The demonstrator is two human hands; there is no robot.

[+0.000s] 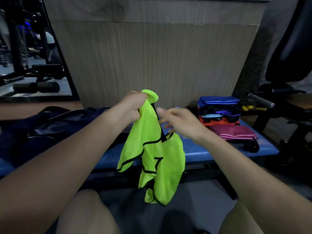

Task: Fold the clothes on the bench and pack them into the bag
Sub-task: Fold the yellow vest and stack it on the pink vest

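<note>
A neon green garment with black trim [152, 157] hangs unfolded in front of the blue bench [199, 154]. My left hand [133, 105] grips its top edge, bunched in the fist. My right hand [175, 120] is just right of the cloth, fingers loosely spread and touching its black edge near the top. A dark navy bag [42, 129] lies open on the bench at the left. A stack of folded clothes in blue, black and orange [219, 110] stands on the bench at the right, with a folded pink piece [234, 132] in front of it.
A wood-grain wall panel [160, 61] rises behind the bench. Gym equipment and foam rollers [36, 86] show at the left. Another bench frame with a padded bar [260, 100] stands at the right. My bare knees are at the bottom of the view.
</note>
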